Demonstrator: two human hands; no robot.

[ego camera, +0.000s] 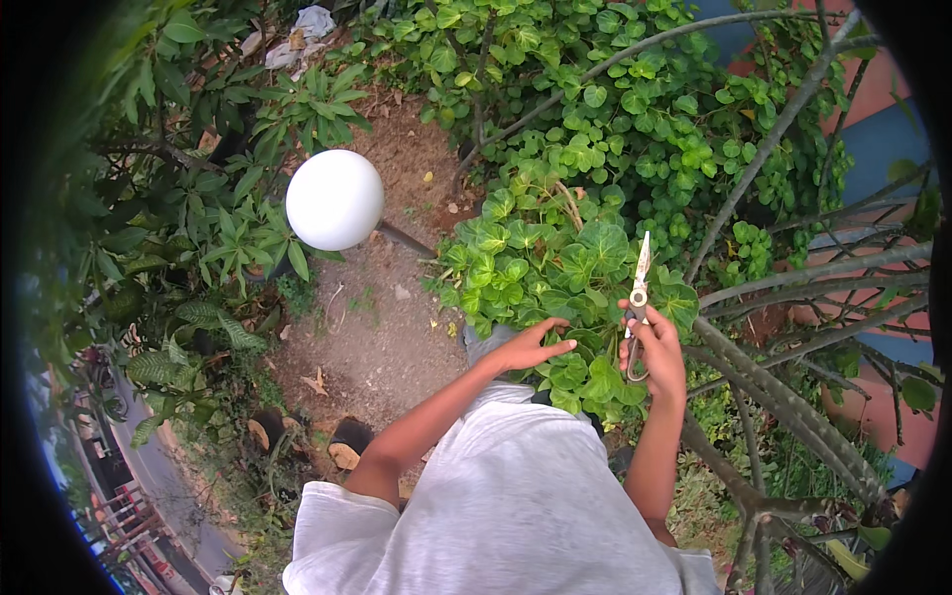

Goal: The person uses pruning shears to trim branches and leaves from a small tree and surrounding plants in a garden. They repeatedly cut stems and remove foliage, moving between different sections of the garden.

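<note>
My right hand (658, 349) is closed around the handles of a pair of garden shears (639, 286), whose worn metal blades point away from me, close together. Leaves of a broad-leaved green shrub (520, 260) lie beneath and around the shears. My left hand (532, 346), fingers apart and curved, reaches to the near edge of the same shrub. Whether its fingertips touch a leaf I cannot tell.
A white globe lamp (335, 199) on a post rises left of the shrub, over a dirt path (372, 335). Bare thick branches (803, 387) spread at the right before a painted wall (877, 163). Potted plants (349, 442) stand at the lower left.
</note>
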